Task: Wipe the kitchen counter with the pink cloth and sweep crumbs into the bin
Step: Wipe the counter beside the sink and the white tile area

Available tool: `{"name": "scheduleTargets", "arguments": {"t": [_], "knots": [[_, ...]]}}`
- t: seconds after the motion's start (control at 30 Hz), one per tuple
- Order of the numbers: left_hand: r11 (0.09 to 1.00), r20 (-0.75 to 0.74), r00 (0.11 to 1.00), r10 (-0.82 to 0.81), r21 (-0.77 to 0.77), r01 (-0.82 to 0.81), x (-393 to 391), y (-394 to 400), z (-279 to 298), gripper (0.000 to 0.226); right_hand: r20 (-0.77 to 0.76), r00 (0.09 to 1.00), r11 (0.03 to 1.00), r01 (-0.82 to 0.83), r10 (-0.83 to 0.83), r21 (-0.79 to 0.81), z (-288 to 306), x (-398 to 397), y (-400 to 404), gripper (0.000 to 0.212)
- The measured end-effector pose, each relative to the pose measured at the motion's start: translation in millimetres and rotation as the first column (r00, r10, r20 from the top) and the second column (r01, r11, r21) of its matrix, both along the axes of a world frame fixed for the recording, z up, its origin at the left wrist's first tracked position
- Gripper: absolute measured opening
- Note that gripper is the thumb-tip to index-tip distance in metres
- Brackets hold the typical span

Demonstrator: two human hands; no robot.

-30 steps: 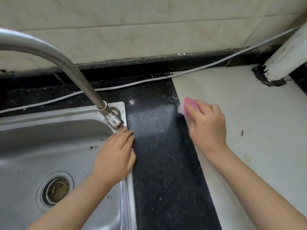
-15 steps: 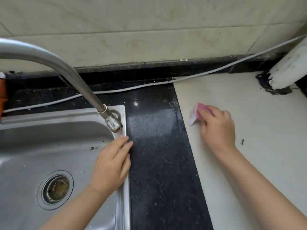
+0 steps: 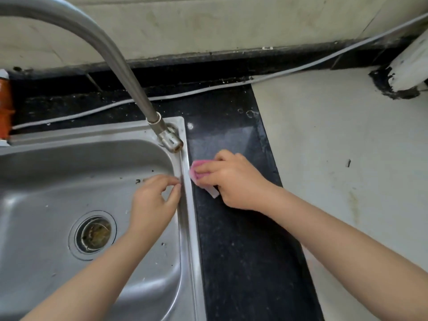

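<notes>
My right hand [image 3: 234, 181] presses the pink cloth [image 3: 199, 174] flat on the black stone strip of the counter [image 3: 243, 251], right beside the sink's right rim. Only the cloth's left end and a pale corner show past my fingers. My left hand [image 3: 155, 200] hovers inside the steel sink [image 3: 69, 181] just left of that rim, fingers curled and cupped, with nothing visible in it. Dark crumbs lie in the basin near my left fingertips. The bin is out of sight.
A curved steel faucet [image 3: 129, 72] arches over the sink from its base at the sink's back right corner. A white cable [image 3: 208, 89] runs along the back wall. The pale counter section [image 3: 335, 170] lies to the right, with a white post [image 3: 410, 66] at its back.
My right hand slid the cloth left, from the pale counter across the black strip to the sink's rim. My left hand shifted off the rim into the basin and curled its fingers.
</notes>
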State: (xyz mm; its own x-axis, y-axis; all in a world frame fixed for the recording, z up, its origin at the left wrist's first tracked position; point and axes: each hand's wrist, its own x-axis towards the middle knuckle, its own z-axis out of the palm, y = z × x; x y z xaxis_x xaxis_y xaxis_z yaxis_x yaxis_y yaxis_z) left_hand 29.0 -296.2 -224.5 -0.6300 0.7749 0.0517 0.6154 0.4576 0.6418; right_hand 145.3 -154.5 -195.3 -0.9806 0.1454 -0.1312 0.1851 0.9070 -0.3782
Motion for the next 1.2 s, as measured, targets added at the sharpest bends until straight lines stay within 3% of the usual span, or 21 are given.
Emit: {"name": "scheduleTargets", "arguments": {"t": [0.07, 0.1, 0.2, 0.27, 0.3, 0.37, 0.43, 0.5, 0.57, 0.6, 0.67, 0.73, 0.8, 0.87, 0.97, 1.07, 1.13, 1.2], "knots": [[1.000, 0.007, 1.000, -0.024, -0.005, 0.024, -1, -2, 4, 0.023, 0.085, 0.982, 0.983, -0.164, 0.171, -0.082, 10, 30, -2, 0.030], [1.000, 0.016, 1.000, -0.026, -0.010, 0.026, -1, -3, 5, 0.019, 0.067, 0.982, 0.982, -0.173, 0.179, -0.077, 16, 40, -3, 0.029], [0.999, 0.017, 0.999, -0.047, -0.014, 0.048, 1, -6, 7, 0.012, -0.191, 0.980, 0.997, 0.066, -0.060, 0.025, 18, 44, 0, 0.039], [0.998, 0.012, 0.998, -0.066, -0.003, 0.066, 1, -7, 6, 0.013, -0.347, 0.915, 0.960, 0.256, -0.205, 0.110, 8, 31, -7, 0.030], [0.997, -0.001, 0.997, -0.081, 0.005, 0.081, 0, -7, 5, 0.014, -0.384, 0.891, 0.947, 0.304, -0.245, 0.103, 1, 24, -16, 0.035], [0.993, -0.029, 0.992, -0.120, 0.005, 0.120, -1, -8, 4, 0.022, -0.357, 0.900, 0.957, 0.286, -0.250, 0.049, -14, 22, -37, 0.047], [0.986, -0.054, 0.985, -0.164, 0.002, 0.165, -1, -9, 2, 0.024, -0.298, 0.946, 0.988, 0.149, -0.127, 0.050, -22, 42, -55, 0.053], [0.978, -0.089, 0.974, -0.206, -0.006, 0.206, 1, -9, 1, 0.023, -0.177, 0.984, 1.000, -0.008, 0.013, 0.028, -19, 75, -56, 0.048], [0.963, -0.141, 0.954, -0.264, 0.019, 0.269, 2, -9, 0, 0.025, -0.049, 0.998, 0.998, -0.034, 0.037, 0.060, -7, 107, -38, 0.040], [0.948, -0.174, 0.937, -0.302, 0.046, 0.314, 2, -8, 0, 0.028, -0.032, 0.999, 0.993, 0.025, -0.021, 0.119, 1, 121, -25, 0.036], [0.916, -0.241, 0.899, -0.366, 0.077, 0.394, 2, -8, -2, 0.031, -0.157, 0.966, 0.949, 0.237, -0.207, 0.207, 18, 139, -5, 0.035], [0.897, -0.304, 0.861, -0.408, 0.041, 0.439, 6, -6, -4, 0.032, -0.367, 0.849, 0.864, 0.467, -0.379, 0.188, 28, 139, -11, 0.048], [0.896, -0.350, 0.833, -0.429, -0.050, 0.441, 11, -4, -8, 0.038, -0.490, 0.706, 0.763, 0.635, -0.512, 0.118, 24, 121, -44, 0.046], [0.891, -0.378, 0.810, -0.448, -0.116, 0.439, 16, -3, -13, 0.043, -0.506, 0.659, 0.745, 0.666, -0.556, 0.050, 9, 94, -95, 0.043], [0.882, -0.412, 0.785, -0.463, -0.128, 0.453, 17, -3, -19, 0.044, -0.450, 0.703, 0.776, 0.630, -0.551, 0.034, -19, 66, -160, 0.039], [0.873, -0.381, 0.787, -0.485, -0.147, 0.466, 11, -6, -19, 0.045, -0.432, 0.729, 0.776, 0.623, -0.531, 0.098, -36, 69, -164, 0.038], [0.864, -0.365, 0.785, -0.500, -0.155, 0.478, 10, -6, -20, 0.047, -0.403, 0.708, 0.727, 0.673, -0.581, 0.135, -39, 81, -135, 0.042], [0.865, -0.371, 0.784, -0.498, -0.159, 0.475, 12, -7, -21, 0.048, -0.358, 0.608, 0.580, 0.791, -0.709, 0.195, -36, 100, -92, 0.045]]}}
